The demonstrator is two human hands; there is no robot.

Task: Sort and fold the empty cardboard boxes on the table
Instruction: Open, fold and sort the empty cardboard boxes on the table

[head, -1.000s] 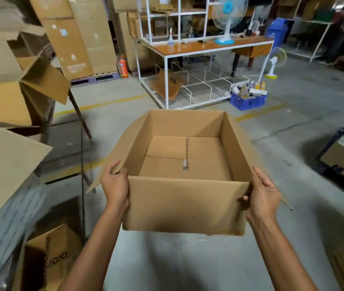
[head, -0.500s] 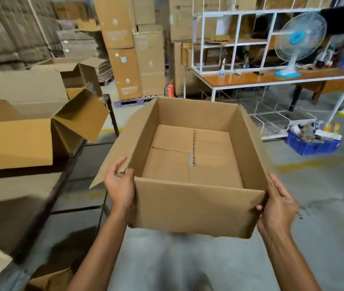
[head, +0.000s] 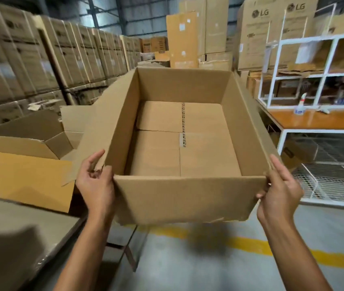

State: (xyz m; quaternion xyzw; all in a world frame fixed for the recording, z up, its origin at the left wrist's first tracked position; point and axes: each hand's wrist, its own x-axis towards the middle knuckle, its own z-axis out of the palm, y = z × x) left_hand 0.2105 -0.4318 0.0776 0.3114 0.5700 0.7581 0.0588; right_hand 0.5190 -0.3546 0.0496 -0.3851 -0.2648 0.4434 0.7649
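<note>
Two hands carry one empty cardboard box (head: 188,198) in front of me, its mouth facing up, held clear of the concrete floor (head: 188,269) and just to the right of the table (head: 70,227). My left hand (head: 95,183) curls round the near left corner, its fingers closed on the torn, ragged edge of the side flap. My right hand (head: 278,192) clasps the near right corner, thumb on the front wall and fingers laid along the side. The box is plain brown corrugated board, rectangular and shallow, its bottom flaps meeting in a seam crossed by a strip of printed tape; the lower front edge is frayed. On the table to my left lie more cartons: a flat orange-brown panel (head: 26,181) and behind it an open box (head: 40,133) with its flaps splayed, both close to the box I carry. Beyond them a wall of strapped cartons (head: 40,59) is stacked high, and tall cartons marked LG (head: 272,28) stand at the back right. To my right is a white metal shelf frame (head: 333,59) on an orange-topped bench (head: 314,120) with a spray bottle (head: 300,106) on it, and white wire racks (head: 335,179) below. A yellow line (head: 251,244) crosses the grey floor under the box.
</note>
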